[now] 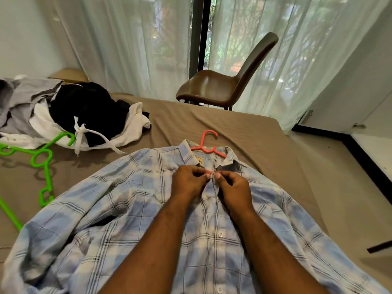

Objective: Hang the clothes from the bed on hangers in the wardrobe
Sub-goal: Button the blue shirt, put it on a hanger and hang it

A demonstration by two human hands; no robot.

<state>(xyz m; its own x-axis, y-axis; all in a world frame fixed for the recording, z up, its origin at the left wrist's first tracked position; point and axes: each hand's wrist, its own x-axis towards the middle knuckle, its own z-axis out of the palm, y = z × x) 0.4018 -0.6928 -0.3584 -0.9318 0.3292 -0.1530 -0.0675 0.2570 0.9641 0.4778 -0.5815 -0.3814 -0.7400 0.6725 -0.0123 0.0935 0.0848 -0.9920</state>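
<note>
Your left hand (186, 183) and right hand (231, 187) both pinch the front edges of the plaid shirt (127, 209) just below its collar, seemingly fastening a button. The shirt lies flat on the bed (254, 145) with the pink hanger (209, 143) already inside it. Farther off, the clothes pile (84, 107) and green hangers (40, 158) wait, so most of the job remains.

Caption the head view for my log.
Left hand and right hand pinch the collar placket of the blue plaid shirt, pink hanger inside, on the bed.
</note>
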